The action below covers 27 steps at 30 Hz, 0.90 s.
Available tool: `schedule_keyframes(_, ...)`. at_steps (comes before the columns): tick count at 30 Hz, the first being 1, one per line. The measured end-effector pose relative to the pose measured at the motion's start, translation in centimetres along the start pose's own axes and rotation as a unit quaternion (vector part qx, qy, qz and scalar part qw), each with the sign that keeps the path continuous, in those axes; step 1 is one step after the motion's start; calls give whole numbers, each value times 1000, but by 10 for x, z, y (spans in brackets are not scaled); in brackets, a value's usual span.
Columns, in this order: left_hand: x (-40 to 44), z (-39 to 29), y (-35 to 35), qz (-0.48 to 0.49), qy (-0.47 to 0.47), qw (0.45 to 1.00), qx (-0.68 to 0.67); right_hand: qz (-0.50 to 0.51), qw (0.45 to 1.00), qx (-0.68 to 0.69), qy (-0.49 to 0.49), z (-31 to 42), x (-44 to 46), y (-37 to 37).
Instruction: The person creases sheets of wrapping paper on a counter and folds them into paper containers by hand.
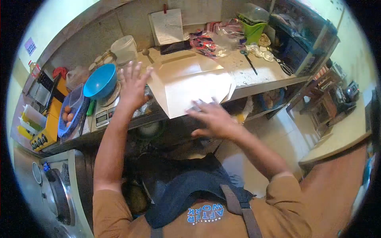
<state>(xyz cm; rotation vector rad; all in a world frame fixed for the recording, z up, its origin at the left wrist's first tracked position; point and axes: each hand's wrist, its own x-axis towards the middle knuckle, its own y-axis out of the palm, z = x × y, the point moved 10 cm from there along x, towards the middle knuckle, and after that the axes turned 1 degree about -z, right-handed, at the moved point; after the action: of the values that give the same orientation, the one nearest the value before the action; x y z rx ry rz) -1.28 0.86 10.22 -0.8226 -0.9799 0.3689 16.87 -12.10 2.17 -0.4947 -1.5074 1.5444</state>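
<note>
A: How far has the work got?

B: Partly along, I judge. The cardboard box [186, 91] lies on the tabletop [274, 77] with its pale inside facing up. Panels slant upward at its sides and back, so some folding looks done. Its front panel lies out over the tabletop's near edge, and no lid covers it. Joining the walls and closing the top seem left. It looks to have nothing in it.

A: From left to right, what is around it?

B: Farthest left of the box, a blue plastic basket [80, 115] of brown eggs [70, 117]. Nearer the box, a digital kitchen scale [102, 118] and a blue bowl [99, 92]. Then comes the left hand [134, 87], raised just beside the box's left panel.

A: Its fingers?

B: Spread wide, pinching nothing. The thumb is near the panel's edge; I cannot tell whether they touch.

A: And the other?

B: The right hand [214, 121] is at the box's front right, fingers loosely spread and blurred, thumb well apart from them. The fingertips overlap the front panel in view; contact is unclear, and nothing is gripped. Well right of the box lie scissors [285, 68].
</note>
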Motion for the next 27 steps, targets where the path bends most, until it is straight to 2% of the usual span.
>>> schedule_keyframes(3,-23,-48,-38,41,132,989,-52,8,996,-46,77,-50,-7,-25)
schedule_keyframes(6,-51,-98,-23,16,251,967,28,36,993,-65,91,-76,0,-32)
schedule_keyframes(9,-48,-98,10,220,149,957,-114,104,990,-29,94,-98,14,-24)
schedule_keyframes(10,-44,-92,15,243,134,953,-120,131,987,-12,96,-106,17,-19)
schedule_keyframes(12,-32,-81,29,288,105,943,-132,108,992,7,71,-111,24,-26)
schedule_keyframes(13,-26,-75,22,230,99,948,-197,111,991,33,71,-116,26,-28)
schedule_keyframes(16,-13,-52,54,247,89,929,-261,121,982,115,91,-127,31,-31)
schedule_keyframes(18,-12,-35,80,258,7,856,-447,152,956,211,139,-140,33,-32)
schedule_keyframes(19,-7,-31,91,274,-22,813,-513,129,965,204,107,-144,39,-35)
schedule_keyframes(20,-4,-27,101,288,-51,765,-575,144,945,241,169,-162,40,-25)
schedule_keyframes(22,3,-13,114,305,-127,757,-563,171,889,309,291,-185,39,-13)
schedule_keyframes(23,5,-5,126,308,-166,750,-562,95,893,340,281,-211,44,-2)
schedule_keyframes(24,5,0,130,309,-205,741,-560,73,899,305,305,-212,44,-10)
schedule_keyframes(27,12,2,132,333,-206,758,-522,-9,914,206,350,-212,42,-34)
